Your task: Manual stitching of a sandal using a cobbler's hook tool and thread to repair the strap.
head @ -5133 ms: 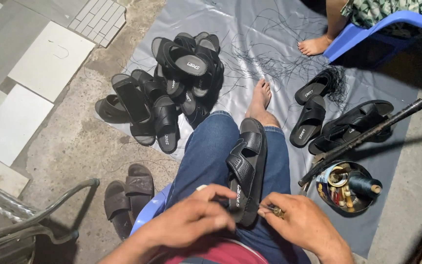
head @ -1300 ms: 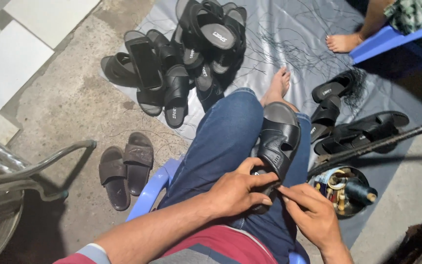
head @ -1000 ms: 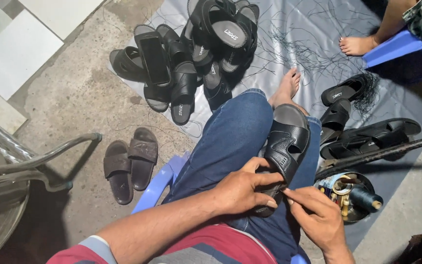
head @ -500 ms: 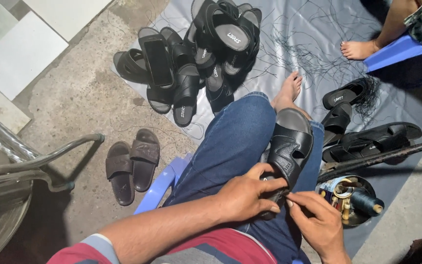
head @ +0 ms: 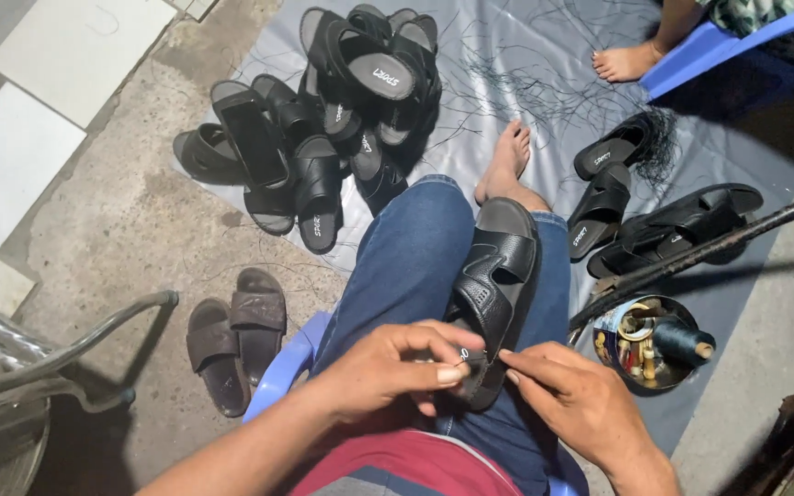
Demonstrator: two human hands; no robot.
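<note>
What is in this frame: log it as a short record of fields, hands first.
left hand: grips the heel end of the black sandal lying on the lap
right hand: fingertips pinched at the same heel edge; what they pinch is too small to tell
seat: blue plastic stool
pile: black sandals heaped on a grey sheet
right of the knee: round tin holding a dark thread spool
floor, left: pair of brown slippers
other person: bare foot at top

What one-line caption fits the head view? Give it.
Both hands work a black sandal on the lap, more sandals piled ahead.
</note>
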